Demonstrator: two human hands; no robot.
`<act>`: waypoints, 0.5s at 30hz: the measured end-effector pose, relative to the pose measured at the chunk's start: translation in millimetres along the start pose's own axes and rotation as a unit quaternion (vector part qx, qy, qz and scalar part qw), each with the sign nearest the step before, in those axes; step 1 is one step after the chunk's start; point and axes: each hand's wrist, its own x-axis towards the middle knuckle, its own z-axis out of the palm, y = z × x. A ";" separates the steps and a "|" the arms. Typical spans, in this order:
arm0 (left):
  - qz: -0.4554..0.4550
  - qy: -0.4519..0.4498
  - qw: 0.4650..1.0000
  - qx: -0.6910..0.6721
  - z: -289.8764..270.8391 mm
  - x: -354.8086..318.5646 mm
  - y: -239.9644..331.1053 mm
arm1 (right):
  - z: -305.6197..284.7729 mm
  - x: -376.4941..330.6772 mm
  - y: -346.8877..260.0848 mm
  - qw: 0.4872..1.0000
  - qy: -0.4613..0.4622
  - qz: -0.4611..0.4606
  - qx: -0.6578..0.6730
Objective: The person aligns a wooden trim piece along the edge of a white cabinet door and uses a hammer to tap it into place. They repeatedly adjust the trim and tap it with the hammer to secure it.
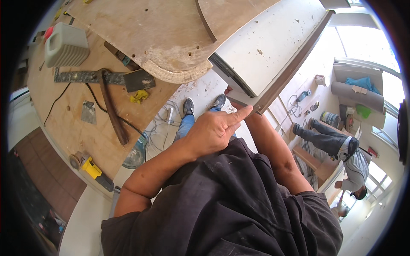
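I hold a long white panel [273,47] with a dark brown edge, tilted up and away to the upper right. My left hand [211,130] is at its near lower corner, back of the hand up. The index finger lies stretched along the brown edge and the other fingers are curled under. My right forearm [273,147] runs up beneath the panel. Most of my right hand is hidden behind the left hand, with only a fingertip [228,90] showing at the panel's near end. My feet stand on the floor below.
A plywood workbench [77,128] on the left carries a white jerrycan [66,45], a metal square [85,77], a yellow rag [139,96] and a rounded board [171,38]. A yellow power tool [92,167] sits by its edge, cables [164,123] lie on the floor, and another person [341,149] bends over at right.
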 end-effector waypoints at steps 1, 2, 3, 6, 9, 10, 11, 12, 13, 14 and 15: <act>-0.013 -0.009 1.000 0.008 -1.9 -3.8 1.0 | 3.5 0.1 1.3 1.000 -0.002 -0.003 -0.010; -0.027 -0.018 0.999 0.016 -3.5 -4.9 3.1 | 6.4 -1.1 0.8 1.000 0.016 0.010 -0.010; -0.045 -0.028 0.998 0.032 -4.6 -2.7 6.9 | 9.1 -2.9 -0.7 0.999 0.033 0.022 -0.010; -0.064 -0.045 0.996 0.044 -3.5 5.9 13.9 | -8.3 -4.3 -5.3 0.997 -0.022 0.050 0.054; -0.027 -0.015 0.999 0.014 1.9 9.8 1.1 | -13.9 -1.5 -7.8 0.992 -0.080 0.066 0.077; -0.017 -0.010 1.000 0.010 2.1 10.0 -2.3 | -16.0 -0.4 -9.2 0.991 -0.089 0.066 0.071; -0.006 -0.005 1.000 0.006 1.3 10.2 -4.0 | -17.9 1.3 -9.7 0.990 -0.100 0.064 0.074; -0.003 -0.001 1.000 0.006 -0.7 7.1 -3.9 | -19.8 2.9 -9.4 0.989 -0.111 0.061 0.077; -0.002 0.003 1.000 0.007 -2.9 0.0 -3.5 | -14.9 1.5 -8.1 0.988 -0.120 0.060 0.081; -0.021 -0.007 1.000 0.007 -4.0 -1.8 -1.5 | -9.8 0.4 -4.7 0.995 -0.095 0.015 -0.009; -0.039 -0.018 0.999 0.008 -5.7 -3.1 0.8 | -4.4 -0.5 1.2 0.992 -0.068 -0.030 -0.098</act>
